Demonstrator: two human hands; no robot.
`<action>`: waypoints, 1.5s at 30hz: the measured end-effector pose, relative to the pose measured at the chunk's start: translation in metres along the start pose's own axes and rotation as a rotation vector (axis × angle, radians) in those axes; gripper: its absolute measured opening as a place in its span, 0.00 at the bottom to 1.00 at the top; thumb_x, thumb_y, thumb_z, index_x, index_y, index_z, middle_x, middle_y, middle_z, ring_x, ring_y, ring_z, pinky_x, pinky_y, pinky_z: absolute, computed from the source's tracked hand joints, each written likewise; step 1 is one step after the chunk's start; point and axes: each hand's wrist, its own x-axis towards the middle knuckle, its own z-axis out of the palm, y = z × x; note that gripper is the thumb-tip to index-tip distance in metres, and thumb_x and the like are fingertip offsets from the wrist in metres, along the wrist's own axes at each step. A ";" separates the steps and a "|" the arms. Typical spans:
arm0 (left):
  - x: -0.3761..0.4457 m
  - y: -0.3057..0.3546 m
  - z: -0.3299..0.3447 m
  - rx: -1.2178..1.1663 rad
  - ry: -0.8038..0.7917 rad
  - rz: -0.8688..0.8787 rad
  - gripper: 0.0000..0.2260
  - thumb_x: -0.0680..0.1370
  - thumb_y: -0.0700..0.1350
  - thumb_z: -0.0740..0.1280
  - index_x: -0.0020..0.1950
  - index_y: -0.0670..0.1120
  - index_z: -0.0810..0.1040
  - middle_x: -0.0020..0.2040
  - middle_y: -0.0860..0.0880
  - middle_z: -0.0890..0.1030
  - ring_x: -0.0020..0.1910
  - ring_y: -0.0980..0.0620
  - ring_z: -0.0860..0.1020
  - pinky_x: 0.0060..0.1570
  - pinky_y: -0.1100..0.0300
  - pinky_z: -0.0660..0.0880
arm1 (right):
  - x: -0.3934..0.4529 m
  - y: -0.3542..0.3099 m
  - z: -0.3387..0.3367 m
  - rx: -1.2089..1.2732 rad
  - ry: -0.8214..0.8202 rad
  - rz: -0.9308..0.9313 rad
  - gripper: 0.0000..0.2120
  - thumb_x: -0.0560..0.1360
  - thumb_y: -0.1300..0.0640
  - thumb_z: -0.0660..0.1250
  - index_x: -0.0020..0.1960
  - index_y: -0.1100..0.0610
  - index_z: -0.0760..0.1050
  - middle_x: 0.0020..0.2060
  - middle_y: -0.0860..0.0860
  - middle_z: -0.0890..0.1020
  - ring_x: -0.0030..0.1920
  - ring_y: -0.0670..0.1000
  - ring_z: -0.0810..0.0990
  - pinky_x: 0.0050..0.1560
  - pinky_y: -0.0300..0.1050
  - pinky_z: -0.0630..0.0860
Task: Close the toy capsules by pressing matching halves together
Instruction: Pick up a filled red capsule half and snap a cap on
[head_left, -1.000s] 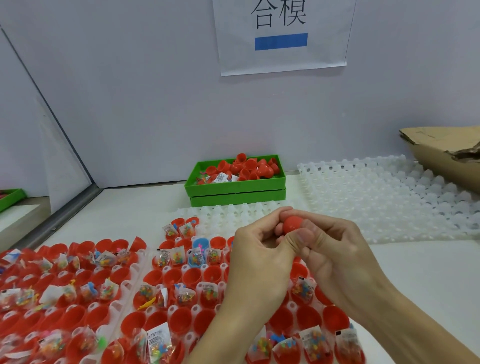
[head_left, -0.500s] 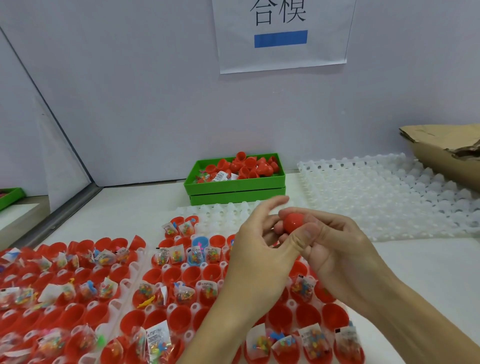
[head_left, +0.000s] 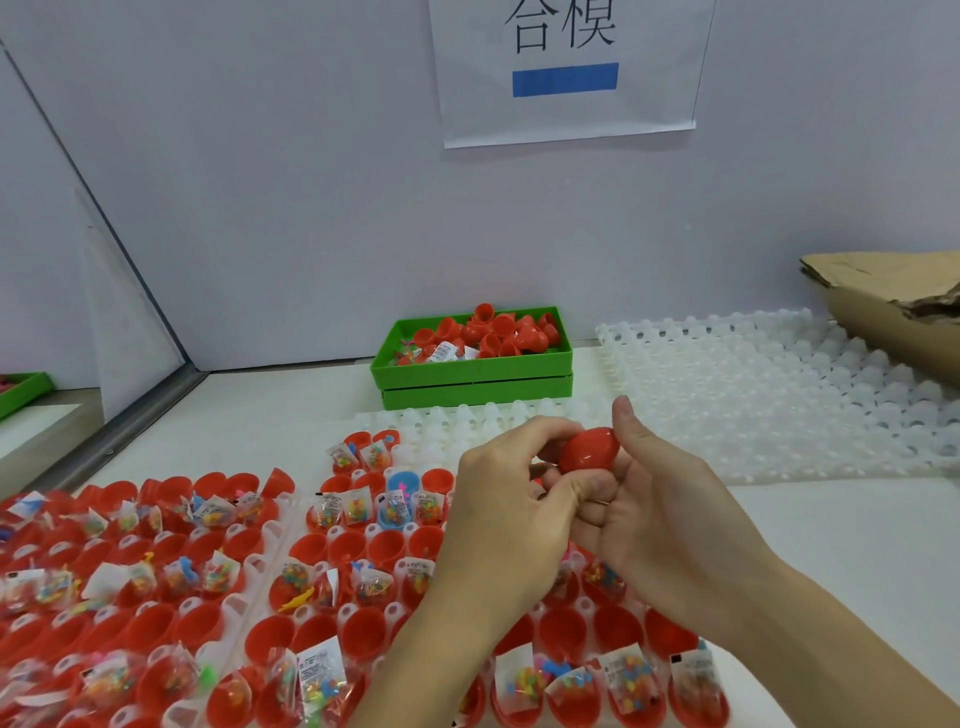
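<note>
A white worktable (head_left: 810, 561) runs up to a pale partition wall on which hangs a paper sign (head_left: 566, 67) with two printed characters and a blue bar. Just above the near trays, the two hands meet around one red capsule (head_left: 589, 449): the right hand (head_left: 670, 509) cradles it from the right and below, thumb raised along its far side and fingers curled under it, while the left hand (head_left: 511, 499) closes on its left end, fingers bent over the top and thumb tucked beneath. The capsule reads as a whole egg shape, but its left end is hidden behind the left fingers, so I cannot tell whether the seam is fully seated. My judgement is that the pressing step on this capsule is at or near its end; the next move calls for a firm squeeze along the capsule's long axis if any gap remains, then setting it aside and taking up another filled half with a matching cap. Under and to the left of the hands lie trays of open red halves (head_left: 332, 587), many holding small bagged toys, with one blue half (head_left: 400, 493) among them, so most of the work is not yet done. Farther back stands a green bin (head_left: 472, 371) heaped with loose red halves, an empty white tray (head_left: 779, 395) to its right, and a cardboard box (head_left: 893, 306) at the far right edge.
</note>
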 end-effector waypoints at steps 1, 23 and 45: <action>0.000 0.000 0.001 0.033 0.011 0.008 0.09 0.73 0.41 0.75 0.52 0.51 0.83 0.43 0.57 0.84 0.44 0.58 0.81 0.40 0.70 0.76 | 0.000 0.000 0.001 0.009 0.017 0.015 0.32 0.76 0.40 0.62 0.58 0.69 0.78 0.41 0.61 0.79 0.51 0.59 0.79 0.57 0.51 0.80; -0.007 0.016 0.006 -0.584 -0.072 -0.440 0.29 0.61 0.63 0.77 0.56 0.51 0.80 0.50 0.47 0.84 0.51 0.52 0.83 0.52 0.56 0.78 | -0.009 0.001 0.017 0.001 -0.058 -0.165 0.15 0.76 0.55 0.62 0.43 0.64 0.83 0.40 0.60 0.82 0.41 0.53 0.83 0.41 0.43 0.82; -0.006 0.012 0.005 -0.395 -0.061 -0.290 0.25 0.67 0.54 0.79 0.62 0.59 0.75 0.52 0.47 0.82 0.50 0.50 0.82 0.56 0.56 0.80 | -0.008 -0.001 0.007 0.133 -0.124 -0.069 0.18 0.74 0.52 0.64 0.50 0.65 0.83 0.42 0.59 0.79 0.42 0.54 0.79 0.46 0.44 0.81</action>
